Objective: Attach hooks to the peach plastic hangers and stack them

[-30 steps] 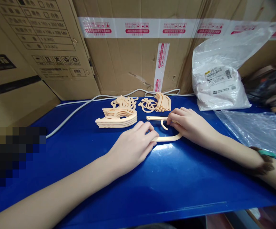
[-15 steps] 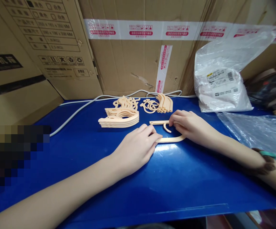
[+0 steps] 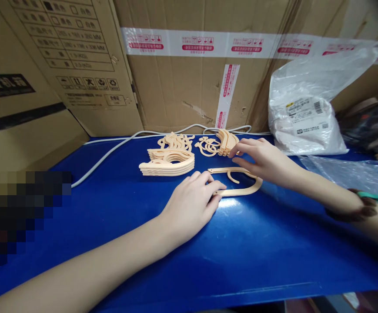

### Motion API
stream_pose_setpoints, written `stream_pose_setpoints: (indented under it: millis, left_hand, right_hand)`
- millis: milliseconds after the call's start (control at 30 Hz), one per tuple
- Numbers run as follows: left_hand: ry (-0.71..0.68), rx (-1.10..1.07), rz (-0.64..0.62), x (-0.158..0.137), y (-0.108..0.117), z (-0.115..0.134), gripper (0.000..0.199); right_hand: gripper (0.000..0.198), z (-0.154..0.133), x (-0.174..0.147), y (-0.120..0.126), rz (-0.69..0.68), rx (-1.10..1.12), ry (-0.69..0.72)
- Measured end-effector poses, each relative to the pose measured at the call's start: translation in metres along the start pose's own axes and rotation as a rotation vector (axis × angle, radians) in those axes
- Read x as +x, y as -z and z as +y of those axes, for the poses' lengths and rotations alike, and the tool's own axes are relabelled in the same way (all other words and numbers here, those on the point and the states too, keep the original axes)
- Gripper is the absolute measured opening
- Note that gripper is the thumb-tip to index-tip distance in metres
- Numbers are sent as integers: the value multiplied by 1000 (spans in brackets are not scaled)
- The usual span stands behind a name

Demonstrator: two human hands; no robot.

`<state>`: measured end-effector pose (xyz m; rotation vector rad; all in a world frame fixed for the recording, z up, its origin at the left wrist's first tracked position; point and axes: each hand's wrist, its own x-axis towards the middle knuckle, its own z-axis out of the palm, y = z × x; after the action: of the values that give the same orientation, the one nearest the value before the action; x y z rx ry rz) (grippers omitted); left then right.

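A beige plastic folding clothes hanger [image 3: 241, 191] lies flat on the blue table, its two arms folded into a U and its hook curving between them. My left hand [image 3: 193, 200] pinches the near arm's end between thumb and fingers. Above the hanger's bend is my right hand [image 3: 257, 157], fingers parted and slightly bent, with its fingertips at the front right edge of a bundle of curved hanger arms [image 3: 227, 141]. Whether they touch those arms is hard to see. A stack of folded hangers [image 3: 169, 165] sits left of the bundle.
Loose hooks [image 3: 208, 146] and a heap of small curved parts [image 3: 175, 141] lie behind the stack. A white cable [image 3: 110, 152] runs along the table's back, against cardboard boxes [image 3: 182, 87]. At the right stand a white plastic bag [image 3: 306, 117] and a clear plastic sheet [image 3: 345, 174].
My right hand has let go of the hanger's bend and moved up and back toward the bundle of arms. The left hand keeps its pinch. The view has shifted slightly.
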<state>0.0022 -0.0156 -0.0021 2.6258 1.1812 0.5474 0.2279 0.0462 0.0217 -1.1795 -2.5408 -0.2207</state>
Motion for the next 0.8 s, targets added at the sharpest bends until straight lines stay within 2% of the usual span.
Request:
stream_pose_setpoints:
  millis: [267, 400, 600, 800]
  left_hand:
    - [2, -10, 8, -2, -2, -1, 24]
    - [3, -15, 5, -1, -1, -1, 24]
    - [5, -15, 0, -1, 0, -1, 23]
    - [8, -19, -3, -2, -1, -1, 23]
  right_hand:
    - [26, -20, 47, 3, -30, -125, 105]
    - [29, -29, 81, -6, -67, -235, -51]
    - [35, -36, 121, -28, -162, -133, -268]
    - [38, -37, 139, -41, -183, -40, -437]
